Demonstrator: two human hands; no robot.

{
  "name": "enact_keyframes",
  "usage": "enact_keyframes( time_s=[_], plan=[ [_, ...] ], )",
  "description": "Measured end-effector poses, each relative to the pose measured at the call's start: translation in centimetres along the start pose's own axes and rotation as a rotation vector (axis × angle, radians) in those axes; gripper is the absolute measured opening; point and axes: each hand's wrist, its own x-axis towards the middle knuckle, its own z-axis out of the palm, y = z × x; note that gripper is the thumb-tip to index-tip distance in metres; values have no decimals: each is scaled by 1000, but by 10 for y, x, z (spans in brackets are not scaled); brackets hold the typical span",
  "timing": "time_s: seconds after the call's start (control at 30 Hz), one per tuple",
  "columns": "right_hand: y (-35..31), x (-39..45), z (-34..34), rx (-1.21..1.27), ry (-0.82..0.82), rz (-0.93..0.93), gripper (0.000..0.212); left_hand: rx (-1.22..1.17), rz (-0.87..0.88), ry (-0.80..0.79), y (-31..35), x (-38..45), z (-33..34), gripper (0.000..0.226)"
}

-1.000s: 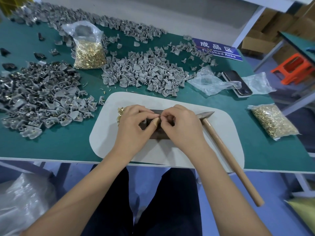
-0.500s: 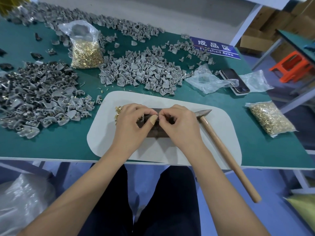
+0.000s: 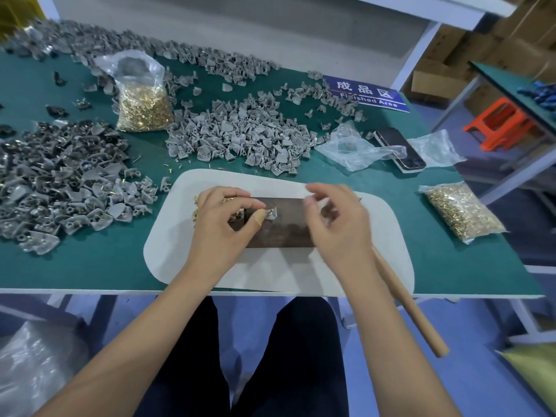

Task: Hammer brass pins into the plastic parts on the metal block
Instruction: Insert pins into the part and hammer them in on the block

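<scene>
A dark metal block [image 3: 282, 227] lies on a white pad [image 3: 270, 272] at the table's front edge. My left hand [image 3: 222, 221] pinches a small grey plastic part [image 3: 272, 212] on the block, with a brass pin standing in it. Loose brass pins [image 3: 197, 210] lie under and beside that hand. My right hand [image 3: 337, 224] hovers over the block's right end, fingers loosely curled and holding nothing. A hammer's wooden handle [image 3: 409, 305] runs from under the right hand out past the table edge; its head is hidden.
Heaps of grey plastic parts lie at the left [image 3: 60, 191] and centre back [image 3: 246, 136]. Bags of brass pins stand at the back left [image 3: 141, 100] and right [image 3: 460, 210]. A phone [image 3: 400, 149] and empty bags [image 3: 358, 149] lie at the right, near a blue sign [image 3: 367, 91].
My right hand has let go and pulled away to the right, uncovering the block and the part. My left hand still holds the part in place.
</scene>
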Motion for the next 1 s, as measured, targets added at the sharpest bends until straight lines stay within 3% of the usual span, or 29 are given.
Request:
enact_keyframes(
  time_s=[0.07, 0.17, 0.4, 0.47, 0.57, 0.7, 0.83, 0.9, 0.97, 1.0],
  plan=[
    [22, -7, -22, -212, 88, 130, 18, -3, -6, -8, 1, -1, 0, 10],
    [47, -30, -38, -510, -41, 378, 28, 1, -3, -12, 1, 0, -1, 13],
    [52, -31, -48, -752, -199, 412, 32, 29, 21, -29, 1, -1, 0, 16],
    [41, -23, -54, -671, -181, 402, 29, 24, 27, -28, 0, -1, 1, 13],
    [18, -12, -57, -262, -122, 317, 18, 9, 20, -22, 0, 0, 1, 9],
    [-12, -11, -42, 225, -262, 508, 25, 11, 9, -8, -2, 0, 1, 9],
    [-17, -22, -30, -42, -291, 400, 38, 15, 14, -10, -3, 0, 1, 8],
    [-18, -24, -29, -171, -195, 351, 20, 19, 14, -11, -2, 1, 1, 8],
    [-18, -24, -28, -90, -125, 338, 6, 21, 11, -12, -2, 1, 1, 8],
    [-18, -24, -26, -7, -147, 342, 11, 23, 13, -11, -2, 1, 1, 9]
  ],
)
